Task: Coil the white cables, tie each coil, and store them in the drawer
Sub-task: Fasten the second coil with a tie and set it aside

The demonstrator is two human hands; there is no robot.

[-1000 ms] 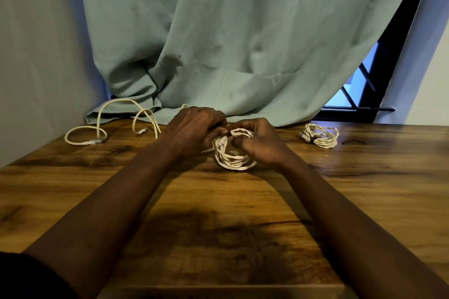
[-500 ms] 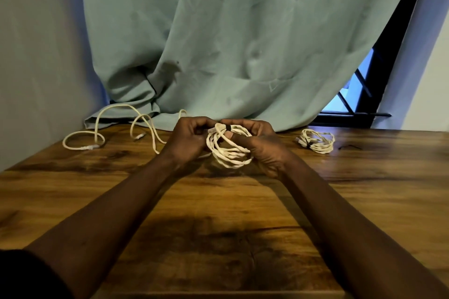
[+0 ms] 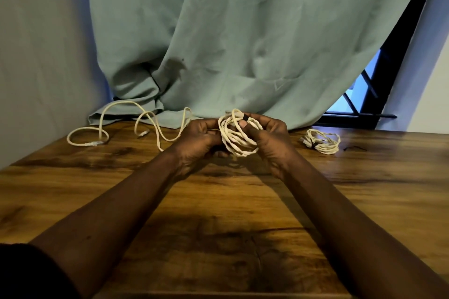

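While one tied coil (image 3: pixel 320 144) lies on the table (image 3: pixel 218 201) at right, the left hand (image 3: pixel 199 138) and right hand (image 3: pixel 269 138) grip a second coil (image 3: pixel 239 145) raised over mid-table, fingers (image 3: pixel 264 123) curled round its loops by a black tie (image 3: pixel 245 118); one loose cable (image 3: pixel 126 123) lies uncoiled, and nothing seems stored yet.

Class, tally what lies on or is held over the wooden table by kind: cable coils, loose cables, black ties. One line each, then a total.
White cable coils: 2, the held coil and the tied coil on the table.
Loose white cable: 1, if that tangle is one piece.
Black ties: 3, one on each coil, one spare tie.
Total: 6.
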